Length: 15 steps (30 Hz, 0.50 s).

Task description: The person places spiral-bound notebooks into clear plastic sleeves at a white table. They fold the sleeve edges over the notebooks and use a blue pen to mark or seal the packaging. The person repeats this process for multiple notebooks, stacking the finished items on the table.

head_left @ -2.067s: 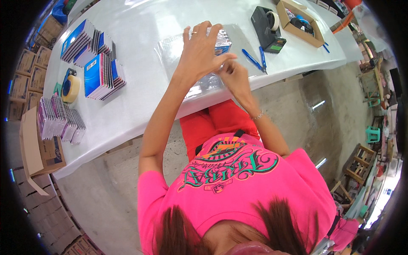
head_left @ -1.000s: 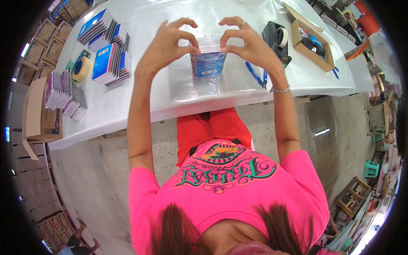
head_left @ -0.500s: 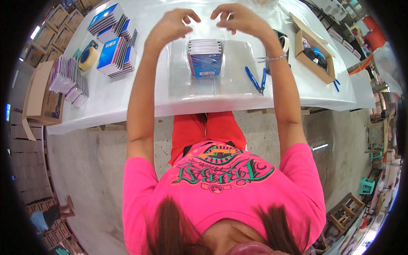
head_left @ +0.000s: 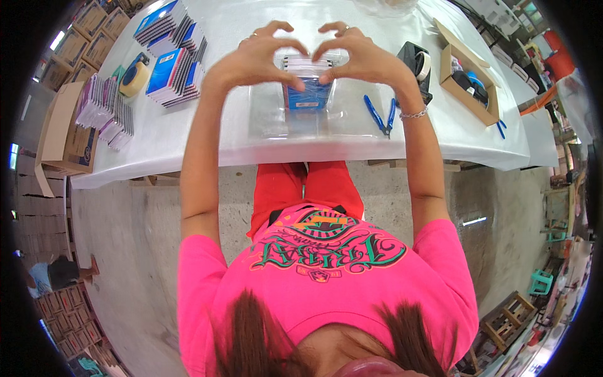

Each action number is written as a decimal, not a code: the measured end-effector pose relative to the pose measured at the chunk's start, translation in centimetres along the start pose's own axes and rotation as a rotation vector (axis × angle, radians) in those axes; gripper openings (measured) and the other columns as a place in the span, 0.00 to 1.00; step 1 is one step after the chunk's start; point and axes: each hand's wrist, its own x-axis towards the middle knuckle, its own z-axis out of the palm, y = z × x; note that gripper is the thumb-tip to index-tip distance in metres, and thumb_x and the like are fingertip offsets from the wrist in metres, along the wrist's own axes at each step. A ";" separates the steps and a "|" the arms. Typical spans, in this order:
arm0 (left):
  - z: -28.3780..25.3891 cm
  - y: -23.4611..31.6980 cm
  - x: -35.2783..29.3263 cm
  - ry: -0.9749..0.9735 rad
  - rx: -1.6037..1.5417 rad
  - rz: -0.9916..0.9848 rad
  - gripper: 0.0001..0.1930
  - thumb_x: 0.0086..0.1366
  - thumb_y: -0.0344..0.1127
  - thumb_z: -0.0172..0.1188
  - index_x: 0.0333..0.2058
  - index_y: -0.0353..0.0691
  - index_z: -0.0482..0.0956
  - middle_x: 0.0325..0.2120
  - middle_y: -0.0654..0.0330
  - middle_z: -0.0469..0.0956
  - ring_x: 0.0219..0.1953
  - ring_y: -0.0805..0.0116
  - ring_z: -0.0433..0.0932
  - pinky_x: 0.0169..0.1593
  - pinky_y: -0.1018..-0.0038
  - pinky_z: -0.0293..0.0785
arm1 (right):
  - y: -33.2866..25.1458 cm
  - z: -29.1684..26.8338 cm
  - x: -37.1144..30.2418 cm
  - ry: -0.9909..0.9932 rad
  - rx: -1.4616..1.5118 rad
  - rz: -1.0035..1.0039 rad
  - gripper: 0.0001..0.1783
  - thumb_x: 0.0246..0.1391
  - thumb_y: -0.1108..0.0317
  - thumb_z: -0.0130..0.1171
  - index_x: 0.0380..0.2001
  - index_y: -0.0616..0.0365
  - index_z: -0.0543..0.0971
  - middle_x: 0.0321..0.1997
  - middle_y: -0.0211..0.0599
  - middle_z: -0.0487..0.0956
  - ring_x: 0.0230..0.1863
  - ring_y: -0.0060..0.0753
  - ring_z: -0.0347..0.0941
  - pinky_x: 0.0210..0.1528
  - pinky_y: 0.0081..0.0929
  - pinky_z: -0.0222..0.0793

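Observation:
A bundle of blue-covered notebooks [head_left: 306,97], their white page edges on the far side, is at the middle of the table on a clear plastic sheet [head_left: 267,119]. My left hand [head_left: 260,58] arches over its left side, its thumb at the blue cover and its fingers curved apart. Over the right side, my right hand [head_left: 361,58] mirrors it, thumb close to the cover. Both hands are open; whether they press on the notebooks or plastic is unclear. To the right lie blue-handled pliers [head_left: 382,119], handles spread.
Notebook stacks, blue [head_left: 168,72] and purple [head_left: 100,107], fill the table's left, with a tape roll [head_left: 134,79] and an open carton [head_left: 63,132]. On the right are a black tape dispenser [head_left: 411,60] and a cardboard box [head_left: 461,97] holding tools. A person [head_left: 59,273] is at lower left.
My hands have come nearer from beyond the bundle and lowered around its sides. My thumbs have moved down to its blue cover.

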 end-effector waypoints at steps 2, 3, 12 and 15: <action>1.2 -0.4 -0.2 0.044 0.037 0.002 0.11 0.53 0.42 0.68 0.34 0.48 0.84 0.53 0.60 0.70 0.60 0.59 0.66 0.63 0.62 0.61 | 0.1 0.6 0.2 -0.064 -0.083 -0.026 0.13 0.47 0.55 0.68 0.33 0.48 0.86 0.60 0.35 0.72 0.60 0.44 0.64 0.63 0.40 0.57; 1.9 -0.5 -0.1 0.064 0.050 0.006 0.10 0.55 0.41 0.67 0.35 0.47 0.83 0.51 0.61 0.72 0.58 0.61 0.68 0.62 0.64 0.63 | 0.5 0.9 0.2 -0.006 -0.033 -0.018 0.13 0.47 0.55 0.67 0.33 0.47 0.86 0.60 0.35 0.72 0.61 0.43 0.63 0.63 0.43 0.56; 2.4 -0.9 -1.6 0.335 -0.010 0.086 0.11 0.52 0.44 0.69 0.33 0.49 0.83 0.55 0.60 0.69 0.61 0.56 0.64 0.66 0.56 0.55 | 0.5 1.4 -3.5 0.307 0.301 0.156 0.25 0.41 0.54 0.72 0.46 0.43 0.81 0.60 0.41 0.69 0.64 0.42 0.61 0.64 0.43 0.59; 3.1 -1.0 -0.7 0.240 0.010 0.098 0.11 0.51 0.45 0.69 0.31 0.49 0.82 0.56 0.59 0.68 0.62 0.55 0.63 0.67 0.53 0.49 | 0.6 2.5 -3.5 0.278 0.255 0.167 0.20 0.42 0.55 0.72 0.42 0.42 0.83 0.59 0.40 0.70 0.63 0.42 0.61 0.62 0.43 0.61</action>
